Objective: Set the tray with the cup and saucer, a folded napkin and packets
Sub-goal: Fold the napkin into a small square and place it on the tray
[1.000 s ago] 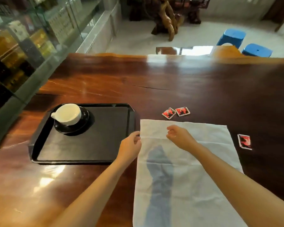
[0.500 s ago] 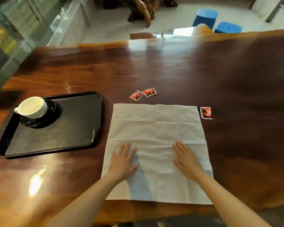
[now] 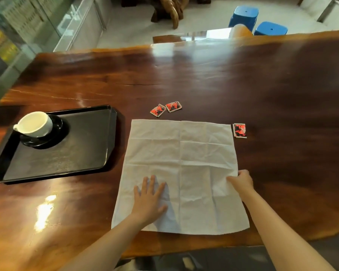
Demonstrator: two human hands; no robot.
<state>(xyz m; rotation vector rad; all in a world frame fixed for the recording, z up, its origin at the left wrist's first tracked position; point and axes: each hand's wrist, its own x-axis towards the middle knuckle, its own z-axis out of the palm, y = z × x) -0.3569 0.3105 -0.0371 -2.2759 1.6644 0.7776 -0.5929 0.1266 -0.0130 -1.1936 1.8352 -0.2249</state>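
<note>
Hands differ now: left hand stays flat, fingers straight, on the near napkin; right hand has quit pressing and pinches its right edge. Folding likely begins. Beyond, packets lie off the tray, left, which holds cup and saucer.

Glossy dark-brown wooden slab table. Past its far edge: two blue plastic stools, gnarled brown wooden root sculpture. Glass display cabinet at left.
</note>
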